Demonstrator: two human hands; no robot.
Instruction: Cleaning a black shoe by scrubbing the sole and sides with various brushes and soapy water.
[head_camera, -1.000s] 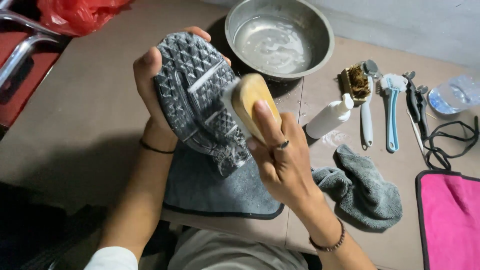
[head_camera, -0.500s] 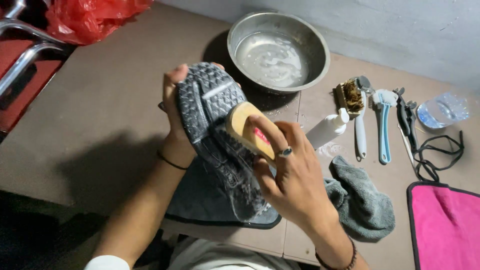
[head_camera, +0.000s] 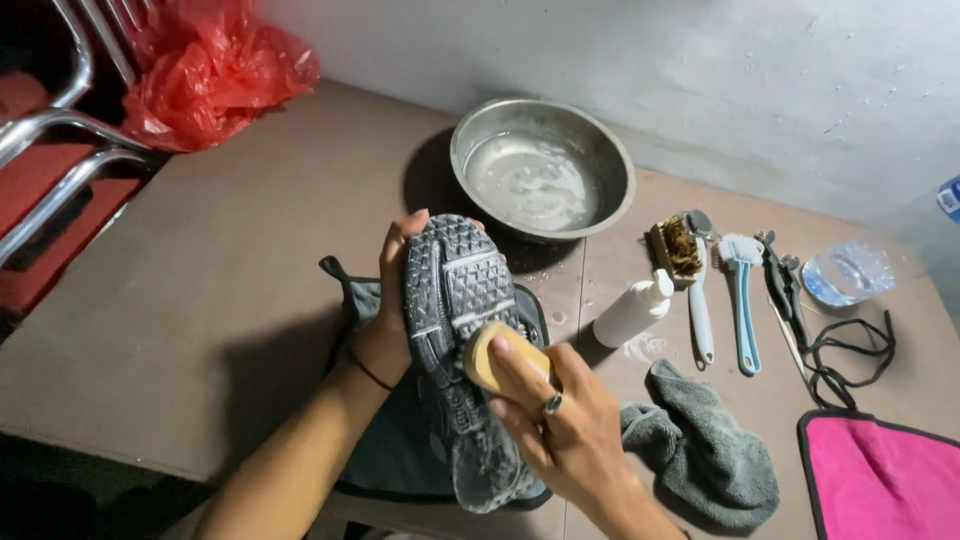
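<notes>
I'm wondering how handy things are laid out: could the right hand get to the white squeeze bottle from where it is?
Probably yes. The white squeeze bottle lies just beyond the right hand with bare table between, but that hand holds a wooden brush against the shoe, so it would need freeing first.

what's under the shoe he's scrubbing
A dark grey cloth lies on the table beneath the shoe. The shoe and both hands cover the cloth's middle, so anything there is hidden.
</notes>
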